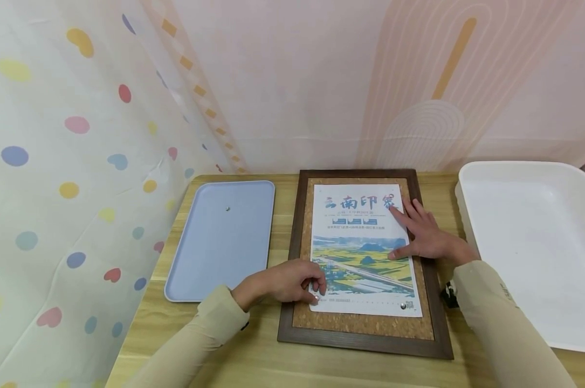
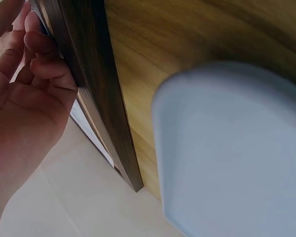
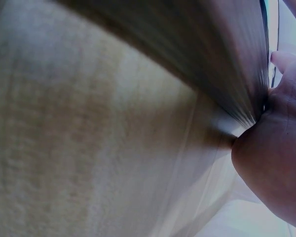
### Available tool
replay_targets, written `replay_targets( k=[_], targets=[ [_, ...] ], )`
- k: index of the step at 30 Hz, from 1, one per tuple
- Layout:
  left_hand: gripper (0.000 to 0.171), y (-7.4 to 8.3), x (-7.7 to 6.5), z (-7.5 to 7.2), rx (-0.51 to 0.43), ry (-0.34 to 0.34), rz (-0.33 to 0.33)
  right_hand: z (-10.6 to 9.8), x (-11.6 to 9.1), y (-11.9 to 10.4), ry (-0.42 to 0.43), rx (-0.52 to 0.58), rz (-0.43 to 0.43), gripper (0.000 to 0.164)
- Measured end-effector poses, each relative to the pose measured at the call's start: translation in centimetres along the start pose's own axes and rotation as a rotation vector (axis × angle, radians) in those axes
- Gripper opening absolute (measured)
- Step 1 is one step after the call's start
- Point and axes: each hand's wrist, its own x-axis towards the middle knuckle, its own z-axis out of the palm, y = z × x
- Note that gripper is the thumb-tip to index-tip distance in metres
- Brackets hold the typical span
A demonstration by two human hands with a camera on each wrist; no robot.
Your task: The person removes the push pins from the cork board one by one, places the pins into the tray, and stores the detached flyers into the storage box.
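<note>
A printed poster (image 1: pixel 355 269) with a landscape picture lies on a cork board (image 1: pixel 365 326) in a dark wooden frame (image 1: pixel 365 347). At its lower left corner, my left hand (image 1: pixel 289 281) pinches a silver push pin (image 1: pixel 316 298) with thumb and curled fingers. In the left wrist view, those fingers bend in over the edge of the frame. My right hand (image 1: pixel 428 237) rests on the poster's right side with its fingers spread, its palm over the frame's right edge. Another push pin (image 1: pixel 403 306) sits at the poster's lower right corner.
On the left, a blue tray (image 1: pixel 219 248) carries a single small pin (image 1: pixel 227 208). A large white bin (image 1: pixel 530 242) stands to the right of the frame. Everything is on a wooden table (image 1: pixel 253 345), with patterned cloth (image 1: pixel 292 81) hanging behind and at the left.
</note>
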Motion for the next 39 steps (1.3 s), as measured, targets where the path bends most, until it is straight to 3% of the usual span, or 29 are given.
replay_targets(
  k=[15, 39],
  targets=[
    [0.004, -0.15, -0.06, -0.12, -0.031, -0.023, -0.028, 0.17, 0.03, 0.01, -0.008, -0.003, -0.003, 0.120],
    [0.012, -0.01, 0.11, -0.42, -0.051, -0.025, -0.021, -0.15, 0.03, -0.04, -0.021, -0.004, 0.006, 0.120]
  ],
)
